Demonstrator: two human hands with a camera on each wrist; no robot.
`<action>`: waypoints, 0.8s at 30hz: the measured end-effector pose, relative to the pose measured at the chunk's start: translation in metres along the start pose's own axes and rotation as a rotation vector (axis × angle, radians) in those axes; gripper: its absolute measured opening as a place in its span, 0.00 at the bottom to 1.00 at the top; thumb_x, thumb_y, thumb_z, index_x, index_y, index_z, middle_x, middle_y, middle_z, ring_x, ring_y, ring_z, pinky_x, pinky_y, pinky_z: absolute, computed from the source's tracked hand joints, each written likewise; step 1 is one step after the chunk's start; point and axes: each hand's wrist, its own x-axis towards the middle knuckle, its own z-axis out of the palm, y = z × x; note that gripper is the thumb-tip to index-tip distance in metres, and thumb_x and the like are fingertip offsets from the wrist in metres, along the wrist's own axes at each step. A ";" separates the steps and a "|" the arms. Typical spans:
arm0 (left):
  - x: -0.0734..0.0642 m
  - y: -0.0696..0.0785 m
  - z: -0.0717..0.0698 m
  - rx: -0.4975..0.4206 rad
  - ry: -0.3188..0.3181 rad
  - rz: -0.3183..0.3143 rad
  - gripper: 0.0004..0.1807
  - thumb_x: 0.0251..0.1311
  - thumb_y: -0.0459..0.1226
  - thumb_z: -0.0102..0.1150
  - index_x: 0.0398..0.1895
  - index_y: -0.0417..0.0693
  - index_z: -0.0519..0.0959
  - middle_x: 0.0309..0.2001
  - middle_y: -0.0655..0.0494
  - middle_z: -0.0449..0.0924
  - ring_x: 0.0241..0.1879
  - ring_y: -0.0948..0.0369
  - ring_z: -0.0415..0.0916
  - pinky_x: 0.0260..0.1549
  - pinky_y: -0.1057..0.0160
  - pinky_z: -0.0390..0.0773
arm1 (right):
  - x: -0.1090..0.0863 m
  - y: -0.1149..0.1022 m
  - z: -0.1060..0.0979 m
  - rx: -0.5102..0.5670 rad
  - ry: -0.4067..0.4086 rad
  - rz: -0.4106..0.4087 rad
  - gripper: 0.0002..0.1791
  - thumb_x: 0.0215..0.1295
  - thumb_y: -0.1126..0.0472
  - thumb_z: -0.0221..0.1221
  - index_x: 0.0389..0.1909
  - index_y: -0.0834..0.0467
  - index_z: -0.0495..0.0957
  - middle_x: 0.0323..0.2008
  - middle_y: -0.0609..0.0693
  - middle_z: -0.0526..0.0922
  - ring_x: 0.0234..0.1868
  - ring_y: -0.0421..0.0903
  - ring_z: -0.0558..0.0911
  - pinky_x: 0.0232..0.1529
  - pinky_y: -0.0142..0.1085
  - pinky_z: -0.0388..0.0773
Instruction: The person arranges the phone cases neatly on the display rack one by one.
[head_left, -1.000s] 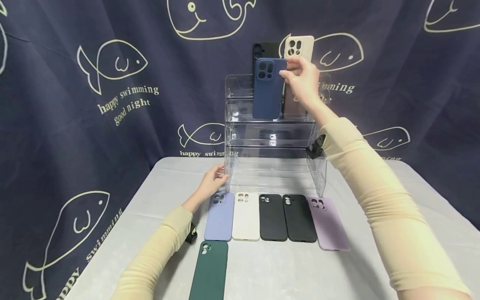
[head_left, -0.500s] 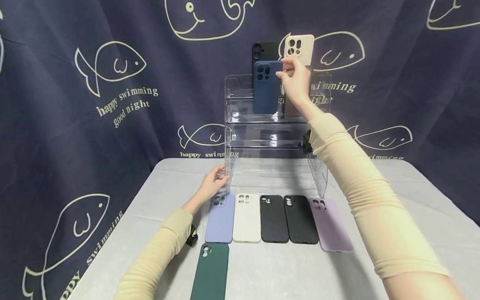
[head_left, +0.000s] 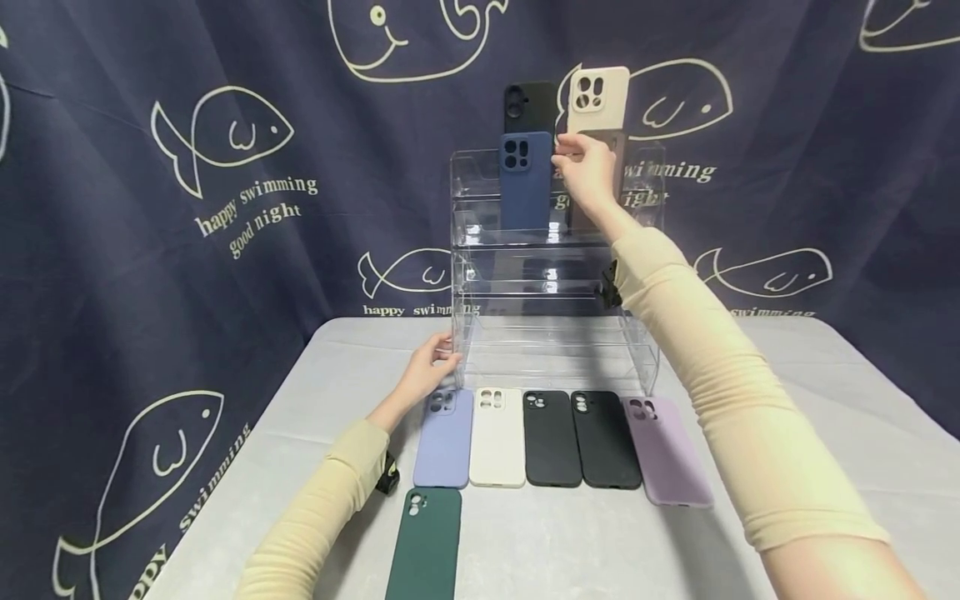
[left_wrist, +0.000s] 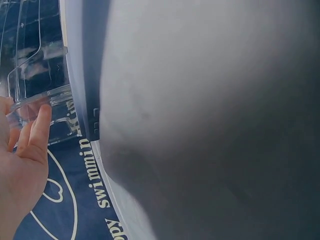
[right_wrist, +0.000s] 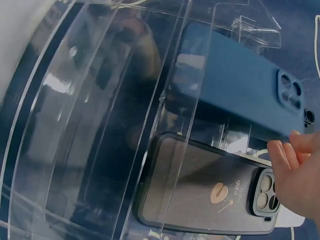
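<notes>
A clear tiered display rack [head_left: 551,308] stands on the table. My left hand [head_left: 425,367] holds its lower left side, thumb and fingers at the panel's edge; the left wrist view shows these fingers [left_wrist: 42,120] against the clear plastic. On the upper tier a blue phone case [head_left: 525,187] stands upright in front of a black phone case [head_left: 532,100]. My right hand [head_left: 590,171] is beside the blue case's right edge, fingertips right at its upper corner in the right wrist view. Behind that hand are a brownish dark-rimmed phone case [right_wrist: 210,187] and a cream phone case [head_left: 606,100].
In front of the rack lies a row of phone cases: periwinkle [head_left: 444,442], white [head_left: 498,442], black [head_left: 552,442], another black one [head_left: 607,442] and lilac [head_left: 670,454]. A green phone case [head_left: 425,546] lies nearer. A fish-print curtain [head_left: 262,208] hangs behind the table [head_left: 570,542].
The blue phone case has gone down into the upper tier and shifted slightly left. My right hand has let go of it and lowered a little. The left hand keeps its place.
</notes>
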 end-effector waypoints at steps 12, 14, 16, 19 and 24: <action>-0.002 -0.001 0.002 0.006 0.004 0.022 0.27 0.61 0.34 0.58 0.62 0.33 0.65 0.51 0.33 0.74 0.49 0.42 0.76 0.52 0.53 0.79 | -0.020 0.016 -0.022 -0.028 -0.033 -0.101 0.19 0.62 0.61 0.59 0.54 0.60 0.77 0.50 0.56 0.82 0.50 0.50 0.82 0.58 0.33 0.75; -0.003 -0.001 0.002 0.009 -0.002 0.023 0.27 0.61 0.34 0.58 0.62 0.33 0.65 0.51 0.33 0.74 0.49 0.42 0.76 0.52 0.52 0.78 | -0.025 0.018 -0.027 -0.018 -0.047 -0.094 0.20 0.62 0.60 0.60 0.55 0.59 0.76 0.50 0.57 0.82 0.50 0.50 0.82 0.58 0.34 0.75; -0.003 -0.001 0.002 0.015 -0.007 0.019 0.27 0.61 0.34 0.58 0.62 0.33 0.65 0.52 0.33 0.74 0.49 0.42 0.76 0.53 0.53 0.78 | -0.030 0.020 -0.031 -0.002 -0.062 -0.085 0.20 0.62 0.60 0.60 0.56 0.60 0.76 0.51 0.57 0.81 0.51 0.51 0.82 0.56 0.35 0.76; -0.002 -0.001 0.002 0.022 -0.009 0.008 0.27 0.62 0.35 0.57 0.62 0.34 0.64 0.52 0.34 0.73 0.50 0.43 0.76 0.53 0.53 0.78 | -0.037 0.022 -0.038 0.015 -0.087 -0.069 0.22 0.62 0.59 0.60 0.57 0.60 0.74 0.52 0.57 0.81 0.52 0.50 0.81 0.53 0.35 0.79; -0.001 -0.001 0.002 0.029 -0.003 -0.007 0.27 0.62 0.35 0.57 0.63 0.35 0.65 0.52 0.35 0.74 0.50 0.43 0.76 0.51 0.53 0.79 | -0.048 0.023 -0.049 0.024 -0.096 -0.078 0.23 0.61 0.58 0.62 0.57 0.59 0.75 0.51 0.57 0.81 0.52 0.49 0.81 0.52 0.32 0.79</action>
